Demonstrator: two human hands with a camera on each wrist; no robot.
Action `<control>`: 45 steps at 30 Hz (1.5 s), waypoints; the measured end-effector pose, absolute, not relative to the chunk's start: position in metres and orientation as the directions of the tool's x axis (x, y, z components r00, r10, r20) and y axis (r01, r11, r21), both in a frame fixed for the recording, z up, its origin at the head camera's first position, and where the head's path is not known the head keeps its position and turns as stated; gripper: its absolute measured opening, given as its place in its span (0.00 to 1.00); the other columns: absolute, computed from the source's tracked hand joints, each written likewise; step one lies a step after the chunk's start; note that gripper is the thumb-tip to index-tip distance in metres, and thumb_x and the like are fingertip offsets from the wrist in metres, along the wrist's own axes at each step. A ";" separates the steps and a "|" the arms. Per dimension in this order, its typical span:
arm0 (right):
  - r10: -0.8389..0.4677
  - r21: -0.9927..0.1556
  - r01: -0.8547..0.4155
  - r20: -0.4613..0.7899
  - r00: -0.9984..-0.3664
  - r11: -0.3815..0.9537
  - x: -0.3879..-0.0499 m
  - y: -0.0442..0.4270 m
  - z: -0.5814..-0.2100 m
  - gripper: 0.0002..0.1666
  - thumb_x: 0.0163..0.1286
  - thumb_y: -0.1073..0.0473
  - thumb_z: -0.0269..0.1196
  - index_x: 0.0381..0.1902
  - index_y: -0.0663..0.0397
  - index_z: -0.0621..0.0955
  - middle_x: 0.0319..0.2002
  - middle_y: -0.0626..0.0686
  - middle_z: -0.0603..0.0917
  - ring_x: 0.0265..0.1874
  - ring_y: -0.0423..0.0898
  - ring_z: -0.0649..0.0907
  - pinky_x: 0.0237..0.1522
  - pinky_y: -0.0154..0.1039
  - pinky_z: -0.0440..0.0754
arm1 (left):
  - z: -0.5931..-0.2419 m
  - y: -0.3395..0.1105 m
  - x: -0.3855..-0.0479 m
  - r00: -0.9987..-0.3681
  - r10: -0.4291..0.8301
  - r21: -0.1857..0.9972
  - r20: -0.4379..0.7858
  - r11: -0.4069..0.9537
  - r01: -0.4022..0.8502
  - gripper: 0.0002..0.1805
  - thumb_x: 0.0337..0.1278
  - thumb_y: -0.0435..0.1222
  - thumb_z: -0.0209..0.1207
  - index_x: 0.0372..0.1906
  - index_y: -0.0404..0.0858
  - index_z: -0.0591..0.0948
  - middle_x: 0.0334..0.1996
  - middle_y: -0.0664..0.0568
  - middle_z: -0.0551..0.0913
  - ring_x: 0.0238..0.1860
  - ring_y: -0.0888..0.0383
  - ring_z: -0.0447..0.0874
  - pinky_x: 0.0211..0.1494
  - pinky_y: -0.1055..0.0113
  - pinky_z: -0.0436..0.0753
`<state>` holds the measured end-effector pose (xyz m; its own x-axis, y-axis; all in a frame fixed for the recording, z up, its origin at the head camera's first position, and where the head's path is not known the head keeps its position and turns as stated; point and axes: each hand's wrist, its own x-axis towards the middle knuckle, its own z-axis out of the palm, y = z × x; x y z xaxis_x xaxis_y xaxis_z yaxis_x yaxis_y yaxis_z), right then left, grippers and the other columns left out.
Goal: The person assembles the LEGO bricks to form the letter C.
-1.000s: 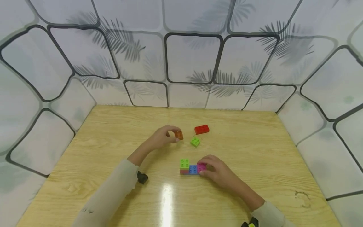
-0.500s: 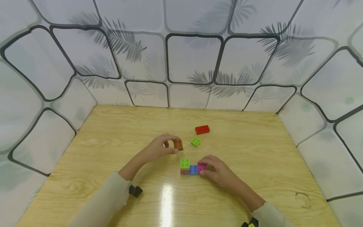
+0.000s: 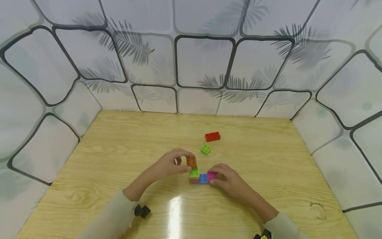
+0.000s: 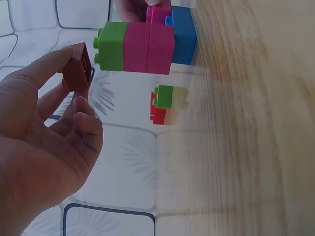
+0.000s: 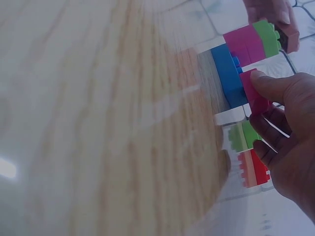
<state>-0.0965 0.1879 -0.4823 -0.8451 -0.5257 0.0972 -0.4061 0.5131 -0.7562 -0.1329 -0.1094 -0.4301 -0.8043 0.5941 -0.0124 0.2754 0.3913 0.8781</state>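
Observation:
My left hand (image 3: pixel 168 165) pinches an orange building brick (image 3: pixel 191 162) between thumb and fingers. In the left wrist view the orange brick (image 4: pixel 77 69) hangs a little apart from the studs of a green brick (image 4: pixel 111 45). That green brick tops two stacked pink bricks (image 4: pixel 148 46) at the left end of a long blue brick (image 3: pixel 203 178). At the blue brick's right end sits another pink brick (image 3: pixel 212 176). My right hand (image 3: pixel 228 181) holds this pink brick, thumb on the near side and fingers beyond it.
Behind the structure, a loose green brick (image 3: pixel 205 149) and a longer red brick (image 3: pixel 212 136) lie on the wooden table (image 3: pixel 253 142). A patterned wall (image 3: pixel 203 61) rises behind the table, with further panels at both sides.
With the orange brick in its grip, my left hand has come nearer, from the back of the table to just above the green-topped stack. My right hand has stayed on the pink brick.

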 end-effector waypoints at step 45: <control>-0.521 -0.738 -0.434 0.131 -0.843 0.516 -0.096 0.186 -0.482 0.19 0.69 0.53 0.68 0.56 0.49 0.82 0.53 0.42 0.82 0.56 0.44 0.80 0.59 0.48 0.79 | -0.437 -0.097 -0.115 -0.831 0.553 0.786 -0.057 0.538 0.304 0.25 0.62 0.52 0.66 0.64 0.56 0.80 0.50 0.68 0.79 0.39 0.59 0.72 0.36 0.66 0.76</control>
<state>-0.0961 0.1860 -0.4817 -0.8434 -0.5211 0.1308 -0.4336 0.5164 -0.7385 -0.1147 -0.0974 -0.4367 -0.8312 0.5531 -0.0571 0.3041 0.5381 0.7861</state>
